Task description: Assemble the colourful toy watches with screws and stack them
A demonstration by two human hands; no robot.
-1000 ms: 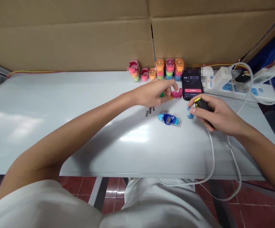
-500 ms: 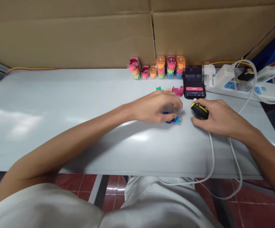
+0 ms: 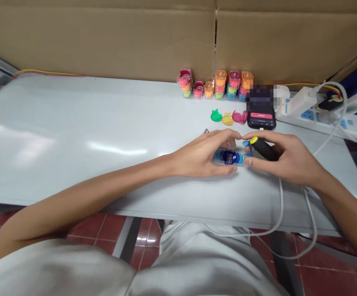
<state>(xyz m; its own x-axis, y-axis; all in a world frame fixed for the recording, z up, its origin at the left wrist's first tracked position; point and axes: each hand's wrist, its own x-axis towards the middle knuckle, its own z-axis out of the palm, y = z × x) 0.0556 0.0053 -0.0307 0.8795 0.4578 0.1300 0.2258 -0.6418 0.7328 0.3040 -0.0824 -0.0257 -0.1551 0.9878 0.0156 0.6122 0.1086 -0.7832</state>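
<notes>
A blue pencil sharpener [image 3: 229, 157] with a small metal blade plate lies on the white table [image 3: 119, 119]. My left hand [image 3: 204, 154] is curled around it, thumb along its near edge and bent fingers at its far edge. Tucked in my right hand [image 3: 292, 158] is a black tool handle [image 3: 265, 149] with a yellow end; its other end is hidden by the hand. A clear blue plastic piece [image 3: 248, 148] shows between the right thumb and index finger, at the sharpener's right end. Whether the two parts are joined, I cannot tell.
Green [image 3: 216, 116], yellow [image 3: 227, 119] and pink plastic pieces [image 3: 239, 117] lie beyond my hands. Stacked colourful plastic parts [image 3: 220, 84] stand along the cardboard wall [image 3: 104, 41]. A phone [image 3: 261, 119], a power strip [image 3: 347, 123] and a white cable [image 3: 281, 201] occupy the right side.
My right hand and the tool handle have come left to the sharpener. The left hand has shifted slightly, leaving more of the sharpener visible. The camera view has moved a little.
</notes>
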